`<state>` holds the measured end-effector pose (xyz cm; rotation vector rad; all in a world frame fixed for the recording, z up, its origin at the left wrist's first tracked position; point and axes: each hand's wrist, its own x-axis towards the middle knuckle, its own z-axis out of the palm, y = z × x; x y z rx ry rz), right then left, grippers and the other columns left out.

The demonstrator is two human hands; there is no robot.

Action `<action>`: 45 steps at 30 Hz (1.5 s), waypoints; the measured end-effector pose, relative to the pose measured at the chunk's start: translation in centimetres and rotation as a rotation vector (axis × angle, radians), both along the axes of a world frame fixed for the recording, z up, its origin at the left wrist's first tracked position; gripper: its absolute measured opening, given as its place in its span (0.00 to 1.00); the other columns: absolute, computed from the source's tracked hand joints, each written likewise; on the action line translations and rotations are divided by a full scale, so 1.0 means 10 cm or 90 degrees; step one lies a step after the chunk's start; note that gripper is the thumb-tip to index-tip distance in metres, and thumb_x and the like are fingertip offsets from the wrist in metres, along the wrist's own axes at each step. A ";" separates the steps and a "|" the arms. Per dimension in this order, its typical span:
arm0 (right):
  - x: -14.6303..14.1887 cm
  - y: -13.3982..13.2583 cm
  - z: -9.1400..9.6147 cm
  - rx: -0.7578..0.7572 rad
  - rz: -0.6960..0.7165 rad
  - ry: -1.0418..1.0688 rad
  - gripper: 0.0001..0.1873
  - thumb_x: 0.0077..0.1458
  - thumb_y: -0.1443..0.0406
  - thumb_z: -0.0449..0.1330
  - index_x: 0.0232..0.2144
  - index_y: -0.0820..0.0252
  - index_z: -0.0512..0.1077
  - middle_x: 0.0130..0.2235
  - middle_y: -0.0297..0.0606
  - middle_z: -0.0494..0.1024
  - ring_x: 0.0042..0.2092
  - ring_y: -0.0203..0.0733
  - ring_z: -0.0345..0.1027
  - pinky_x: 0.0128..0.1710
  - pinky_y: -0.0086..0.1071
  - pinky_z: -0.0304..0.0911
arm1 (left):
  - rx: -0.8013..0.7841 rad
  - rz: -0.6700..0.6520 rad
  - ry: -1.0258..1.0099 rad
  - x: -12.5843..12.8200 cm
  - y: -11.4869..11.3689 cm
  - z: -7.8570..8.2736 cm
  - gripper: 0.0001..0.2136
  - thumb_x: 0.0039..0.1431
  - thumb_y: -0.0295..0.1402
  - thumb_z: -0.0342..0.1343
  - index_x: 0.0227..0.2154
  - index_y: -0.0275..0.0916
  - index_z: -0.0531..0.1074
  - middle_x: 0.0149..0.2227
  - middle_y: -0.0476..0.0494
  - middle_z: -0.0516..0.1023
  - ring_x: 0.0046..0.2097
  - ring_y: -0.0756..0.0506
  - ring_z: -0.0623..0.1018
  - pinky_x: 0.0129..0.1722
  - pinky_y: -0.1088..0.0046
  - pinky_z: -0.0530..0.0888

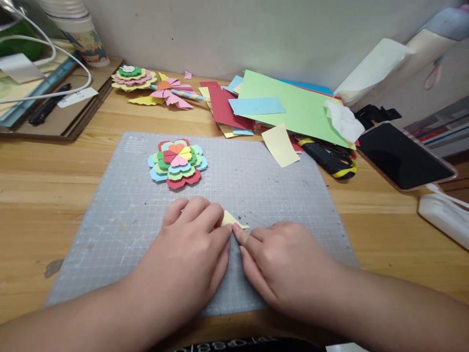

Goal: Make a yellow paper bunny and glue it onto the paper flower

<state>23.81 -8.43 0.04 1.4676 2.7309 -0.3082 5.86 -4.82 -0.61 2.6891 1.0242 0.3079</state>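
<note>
A small piece of pale yellow paper (230, 220) with a slanted edge lies on the grey cutting mat (293, 195), partly hidden under my fingers. My left hand (192, 244) is closed over its left part, fingers curled and pressed down. From the other side, the index fingertip of my right hand (282, 254) presses on the lower edge of the paper, its other fingers folded in. Both hands nearly touch there. Beyond my left hand sits a layered paper flower (178, 164) in red, blue, green, yellow, orange and pink.
Coloured paper sheets (289, 98) are piled against the wall, with a pale yellow sheet (281, 145) before them. A black-and-yellow cutter (328, 159) and a phone (406, 154) lie right. Paper flowers (164, 90) lie at the back; paper cups (82, 36) stand left.
</note>
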 end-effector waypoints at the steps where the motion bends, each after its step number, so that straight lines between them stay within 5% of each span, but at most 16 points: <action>1: 0.00 0.00 0.01 -0.006 -0.002 -0.003 0.21 0.59 0.67 0.51 0.50 0.71 0.75 0.26 0.39 0.80 0.22 0.44 0.71 0.21 0.37 0.50 | 0.010 -0.006 0.008 0.00 -0.02 0.00 0.10 0.61 0.29 0.49 0.29 0.40 0.75 0.32 0.45 0.71 0.37 0.42 0.67 0.39 0.58 0.62; 15: -0.01 -0.01 0.02 -0.015 -0.006 -0.036 0.24 0.58 0.67 0.51 0.53 0.72 0.72 0.27 0.40 0.80 0.22 0.46 0.71 0.20 0.38 0.48 | 0.131 -0.032 0.154 -0.14 -0.03 0.14 0.10 0.51 0.26 0.51 0.17 0.41 0.68 0.19 0.45 0.67 0.26 0.40 0.67 0.31 0.55 0.65; 22: 0.00 -0.02 -0.01 0.017 0.017 -0.028 0.23 0.58 0.67 0.52 0.53 0.73 0.73 0.26 0.40 0.80 0.21 0.45 0.69 0.21 0.38 0.47 | 0.132 0.027 0.126 -0.10 0.04 0.16 0.13 0.60 0.31 0.48 0.21 0.42 0.69 0.23 0.45 0.71 0.30 0.39 0.70 0.35 0.55 0.65; 27: 0.04 0.02 -0.03 -0.005 -0.014 0.038 0.21 0.59 0.67 0.50 0.48 0.69 0.76 0.26 0.39 0.79 0.22 0.42 0.67 0.24 0.37 0.49 | 0.063 -0.007 0.066 -0.05 0.10 -0.02 0.10 0.62 0.28 0.50 0.25 0.41 0.71 0.28 0.48 0.72 0.34 0.42 0.70 0.37 0.59 0.63; 33: 0.11 0.15 -0.06 -0.063 -0.063 0.165 0.21 0.62 0.66 0.46 0.24 0.63 0.75 0.23 0.36 0.73 0.24 0.36 0.63 0.28 0.33 0.52 | -0.127 0.082 0.019 -0.07 0.22 -0.07 0.02 0.55 0.31 0.56 0.28 0.41 0.71 0.31 0.49 0.73 0.37 0.42 0.72 0.39 0.60 0.62; 41: 0.11 0.16 -0.11 -0.039 -0.063 0.192 0.19 0.61 0.67 0.47 0.24 0.62 0.73 0.24 0.35 0.70 0.26 0.36 0.60 0.28 0.33 0.51 | -0.153 0.088 0.033 -0.10 0.22 -0.01 0.04 0.54 0.29 0.54 0.26 0.41 0.72 0.30 0.49 0.74 0.35 0.42 0.72 0.40 0.59 0.62; 45: 0.07 0.18 -0.19 -0.015 -0.054 0.229 0.11 0.60 0.66 0.52 0.31 0.64 0.73 0.33 0.40 0.72 0.36 0.41 0.64 0.36 0.34 0.57 | -0.151 0.058 0.025 -0.06 0.20 -0.04 0.07 0.57 0.28 0.50 0.25 0.40 0.71 0.29 0.49 0.73 0.35 0.43 0.71 0.39 0.61 0.62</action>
